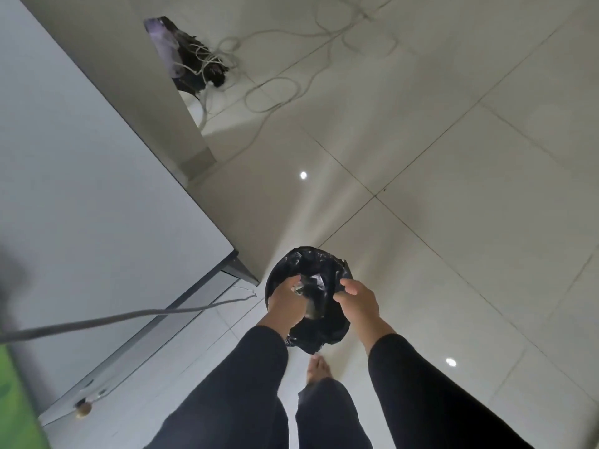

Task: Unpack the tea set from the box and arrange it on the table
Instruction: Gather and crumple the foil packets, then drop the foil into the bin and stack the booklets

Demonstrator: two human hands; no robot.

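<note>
Both hands are over a bin point(275, 286) lined with a black bag point(319, 332), which stands on the tiled floor point(453, 189) just off the corner of the white worktop point(97, 189). The left hand point(287, 303) is curled round something small and greyish at the bag's mouth, a crumpled scrap point(303, 288) too blurred to name. The right hand point(358, 301) pinches the bag's rim on the near right side, thumb and fingers folded over the plastic. Both arms wear dark sleeves point(421, 400), and a bare foot point(319, 369) shows on the floor just below the bin, with a dark trouser leg point(327, 416) above it. No tea set piece or box can be made out in this view; a green edge point(16, 400) at the bottom left is too cut off to identify. A grey cord point(129, 315) runs across the worktop's lower part from the left edge toward the bin. Far off, near the top, white cables point(275, 92) loop over the floor beside a dark bundle point(194, 56) behind a white panel point(129, 76). Two bright light spots point(303, 175) reflect off the tiles.
</note>
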